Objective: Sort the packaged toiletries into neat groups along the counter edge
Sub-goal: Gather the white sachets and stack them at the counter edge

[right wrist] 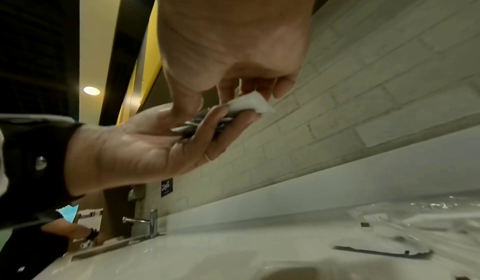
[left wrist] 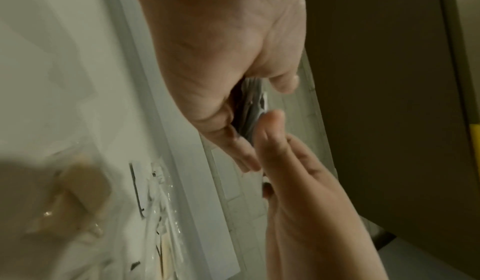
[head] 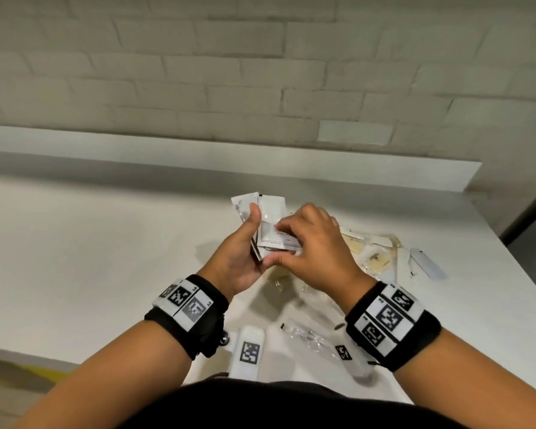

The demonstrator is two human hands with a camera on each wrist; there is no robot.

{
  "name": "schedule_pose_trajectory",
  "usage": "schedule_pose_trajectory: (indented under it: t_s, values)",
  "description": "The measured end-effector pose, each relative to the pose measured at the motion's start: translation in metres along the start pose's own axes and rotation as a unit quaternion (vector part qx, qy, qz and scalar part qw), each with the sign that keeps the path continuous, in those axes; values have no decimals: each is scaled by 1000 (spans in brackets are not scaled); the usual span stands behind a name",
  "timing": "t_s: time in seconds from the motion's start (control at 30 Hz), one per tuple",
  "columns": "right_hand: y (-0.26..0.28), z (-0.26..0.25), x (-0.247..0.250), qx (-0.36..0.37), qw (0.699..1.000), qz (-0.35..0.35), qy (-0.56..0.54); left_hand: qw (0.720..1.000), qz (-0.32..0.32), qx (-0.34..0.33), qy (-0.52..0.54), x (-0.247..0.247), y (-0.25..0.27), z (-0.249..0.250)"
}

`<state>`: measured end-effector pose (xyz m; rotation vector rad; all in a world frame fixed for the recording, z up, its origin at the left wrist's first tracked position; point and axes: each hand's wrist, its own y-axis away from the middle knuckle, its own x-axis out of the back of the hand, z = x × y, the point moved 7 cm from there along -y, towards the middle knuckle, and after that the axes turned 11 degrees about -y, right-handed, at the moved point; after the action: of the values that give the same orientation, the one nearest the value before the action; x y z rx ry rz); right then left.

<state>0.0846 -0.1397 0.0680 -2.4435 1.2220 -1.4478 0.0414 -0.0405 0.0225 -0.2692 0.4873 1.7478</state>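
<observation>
Gathering like with like looks to be the step in hand: the left hand (head: 245, 258) holds a small fan of white sachets (head: 268, 224) upright above the counter (head: 90, 243), thumb curled over their front and fingers behind, as the right-wrist view confirms. The right hand (head: 313, 246) sits just beside it, fingertips pinching the lower edge of the front sachet, either squaring it into the stack or drawing it out; which one cannot be told. The sachets are clear of the counter, between both hands and touching each. Below and to the right, a loose pile (head: 372, 252) of clear-wrapped items lies unsorted on the counter, with more clear wrappers (head: 307, 332) near the front edge. Judging from this, sorting is at an early stage. The next move likely calls for aligning the sachets' edges, then setting them down flat as one group at the counter edge without letting the slippery packets slide apart.
</observation>
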Motion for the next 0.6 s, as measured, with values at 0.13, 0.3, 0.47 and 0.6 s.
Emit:
schedule_pose_trajectory:
  t_s: [0.13, 0.3, 0.47, 0.6]
  values:
    - [5, -2, -9, 5, 999, -17, -46, 999, 2, -23, -34, 28, 0, 7]
    - [-2, 28, -8, -174, 917, 52, -356, 997, -8, -33, -64, 42, -3, 11]
    - [-12, 37, -13, -226, 894, 31, -385, 997, 0, -30, -74, 45, -12, 14]
    - [-21, 51, 4, -227, 886, 105, -391, 997, 9, -34, -62, 40, -21, 15]
